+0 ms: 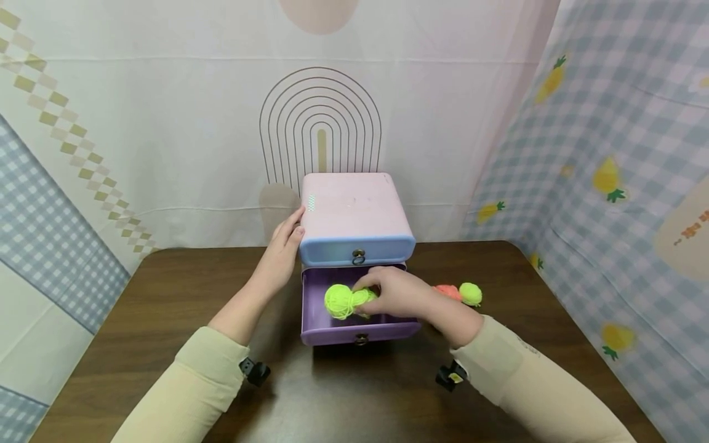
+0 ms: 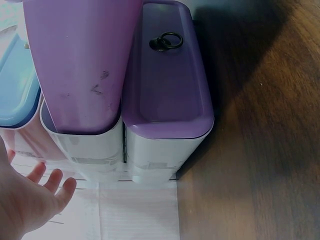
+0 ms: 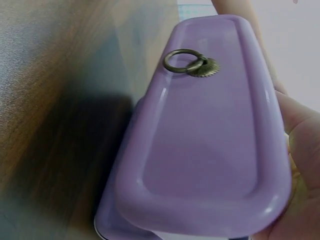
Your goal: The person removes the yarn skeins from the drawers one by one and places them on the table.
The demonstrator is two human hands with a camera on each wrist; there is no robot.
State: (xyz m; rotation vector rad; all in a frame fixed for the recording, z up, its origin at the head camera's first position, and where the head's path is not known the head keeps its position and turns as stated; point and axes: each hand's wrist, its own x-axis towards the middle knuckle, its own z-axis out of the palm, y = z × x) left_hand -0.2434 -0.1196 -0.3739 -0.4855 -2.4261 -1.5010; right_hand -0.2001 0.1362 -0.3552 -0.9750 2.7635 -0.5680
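A small chest of drawers with a pink top [image 1: 354, 206] stands against the back cloth. Its blue drawer [image 1: 327, 251] is closed, while the purple drawer [image 1: 332, 336] beneath is pulled out. My right hand [image 1: 400, 291] pinches a yellow-green yarn bundle [image 1: 338, 301] over that drawer's inside; whether the yarn touches the bottom I cannot tell. In the right wrist view the drawer front [image 3: 210, 135] hides most of the hand. My left hand [image 1: 280, 258] lies with extended fingers against the chest's left side. The left wrist view shows a closed lower purple drawer [image 2: 170, 90].
Right of the chest, a pink yarn piece [image 1: 447, 290] and a yellow-green yarn ball [image 1: 471, 294] lie on the brown table [image 1: 365, 400], partly behind my right forearm. Patterned cloth [image 1: 183, 123] hangs at the back and sides. Ring pulls [image 2: 170, 41] stick out from the drawer fronts.
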